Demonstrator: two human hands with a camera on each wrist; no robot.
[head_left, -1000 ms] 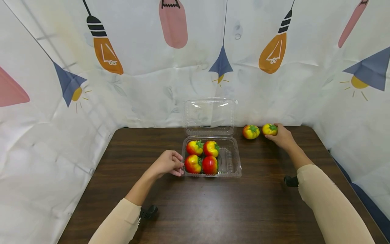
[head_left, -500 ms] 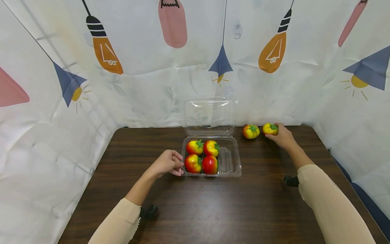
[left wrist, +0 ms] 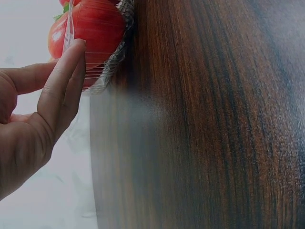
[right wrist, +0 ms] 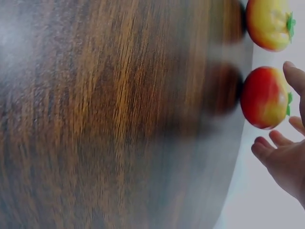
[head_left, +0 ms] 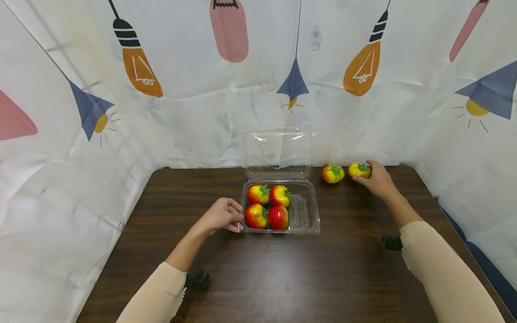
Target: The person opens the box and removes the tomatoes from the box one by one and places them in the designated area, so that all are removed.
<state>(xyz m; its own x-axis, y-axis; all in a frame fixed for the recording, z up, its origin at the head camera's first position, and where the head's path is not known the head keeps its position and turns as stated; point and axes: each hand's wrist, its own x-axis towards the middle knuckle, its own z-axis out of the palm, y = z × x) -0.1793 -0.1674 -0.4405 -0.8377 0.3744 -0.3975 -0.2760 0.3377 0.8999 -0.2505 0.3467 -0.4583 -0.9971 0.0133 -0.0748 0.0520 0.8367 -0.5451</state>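
Observation:
A clear plastic clamshell box [head_left: 304,208] stands on the table with its lid raised at the back. In its left part sit several red-and-yellow tomatoes [head_left: 278,218] with green leafy tops. My left hand [head_left: 223,216] pinches the box's left rim; the left wrist view shows the fingertips [left wrist: 78,45] right at the clear edge. Behind and right of the box, two more tomatoes stand on the table, a nearer-to-box tomato [head_left: 333,174] and a right tomato [head_left: 358,170]. My right hand [head_left: 378,179] is around the right tomato, its fingers spread, with gaps showing in the right wrist view.
The dark wood table [head_left: 258,278] ends at a white printed curtain [head_left: 181,121] behind. The raised lid [head_left: 278,152] stands close in front of that curtain. In the box, the right-hand part of the ridged floor shows.
My right hand has shifted slightly right and its fingers have loosened from the right tomato. The left hand and the box have stayed in place.

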